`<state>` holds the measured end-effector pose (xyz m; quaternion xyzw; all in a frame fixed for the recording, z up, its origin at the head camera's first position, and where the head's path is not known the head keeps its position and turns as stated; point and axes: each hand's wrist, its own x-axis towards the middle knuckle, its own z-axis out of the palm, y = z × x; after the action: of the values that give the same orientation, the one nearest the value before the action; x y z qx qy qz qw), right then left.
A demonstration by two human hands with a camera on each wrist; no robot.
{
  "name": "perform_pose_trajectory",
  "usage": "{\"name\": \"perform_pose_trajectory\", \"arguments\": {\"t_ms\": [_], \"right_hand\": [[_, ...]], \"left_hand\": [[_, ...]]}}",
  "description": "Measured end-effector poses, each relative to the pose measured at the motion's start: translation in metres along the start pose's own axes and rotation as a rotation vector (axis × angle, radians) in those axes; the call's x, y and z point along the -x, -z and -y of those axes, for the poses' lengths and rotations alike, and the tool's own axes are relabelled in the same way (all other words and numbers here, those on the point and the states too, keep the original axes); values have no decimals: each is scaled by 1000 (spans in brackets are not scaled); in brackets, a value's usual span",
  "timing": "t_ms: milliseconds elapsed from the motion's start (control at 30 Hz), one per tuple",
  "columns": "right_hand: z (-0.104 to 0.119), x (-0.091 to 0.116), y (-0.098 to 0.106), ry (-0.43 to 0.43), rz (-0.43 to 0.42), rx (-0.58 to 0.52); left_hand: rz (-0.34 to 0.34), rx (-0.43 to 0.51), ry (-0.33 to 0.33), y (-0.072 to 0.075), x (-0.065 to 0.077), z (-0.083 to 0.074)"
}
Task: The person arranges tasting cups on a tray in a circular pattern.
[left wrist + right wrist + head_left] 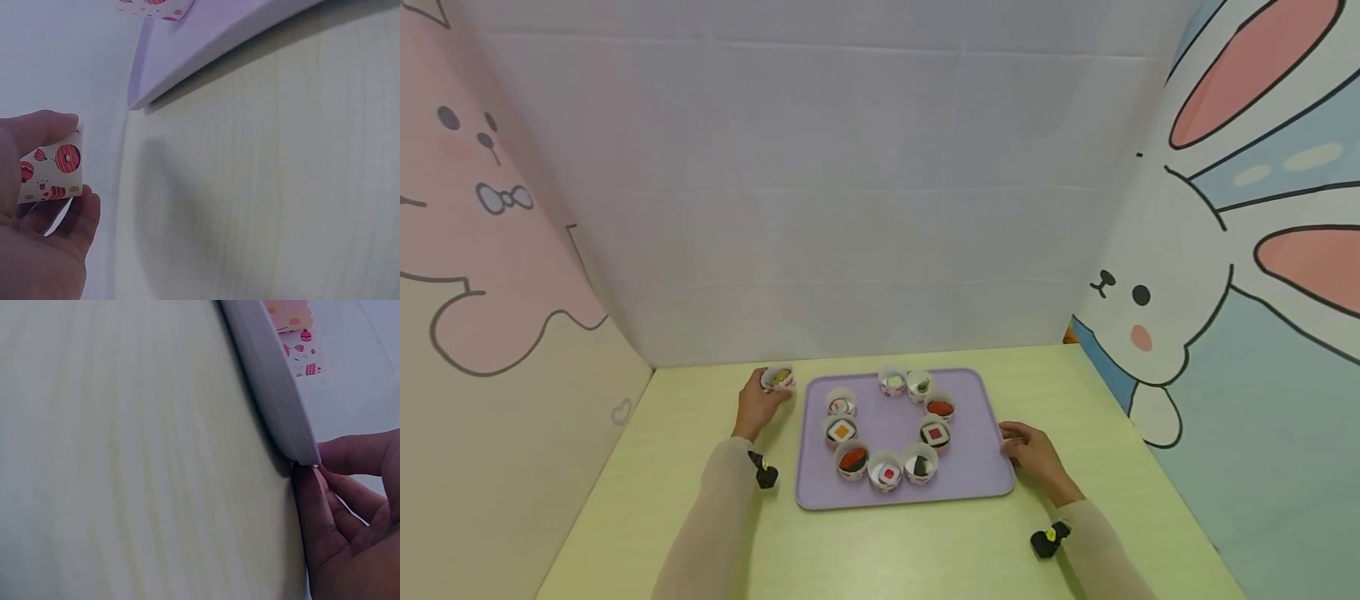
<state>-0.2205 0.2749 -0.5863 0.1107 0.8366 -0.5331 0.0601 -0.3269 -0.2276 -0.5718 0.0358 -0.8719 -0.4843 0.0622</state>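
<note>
My left hand [758,407] pinches a small white paper cup [778,380] above the table, left of the tray's far left corner. Something yellow-green shows inside it; red cake and donut prints cover the cup's side [53,164] in the left wrist view. A lilac tray [977,433] lies on the table with several similar cups in a ring, holding sushi-like pieces, among them a red-topped piece [852,460] and an orange-centred roll [841,431]. At the tray's right edge, my right hand [1036,457] grips the rim between thumb and fingers [353,454].
The pale wooden table [895,550] meets a white cloth backdrop [850,208] at the back. Cartoon-printed panels stand at both sides, a rabbit [1180,308] on the right. A small black wrist device [1049,540] sits on each sleeve.
</note>
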Motion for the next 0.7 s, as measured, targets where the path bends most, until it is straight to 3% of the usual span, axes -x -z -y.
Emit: {"name": "perform_pose_trajectory", "arguments": {"t_ms": [300, 700], "right_hand": [[2, 1, 0, 8, 1, 6], [5, 4, 1, 38, 1, 5]], "left_hand": [[53, 24, -23, 7, 3, -19], [85, 40, -106, 5, 4, -55]]}}
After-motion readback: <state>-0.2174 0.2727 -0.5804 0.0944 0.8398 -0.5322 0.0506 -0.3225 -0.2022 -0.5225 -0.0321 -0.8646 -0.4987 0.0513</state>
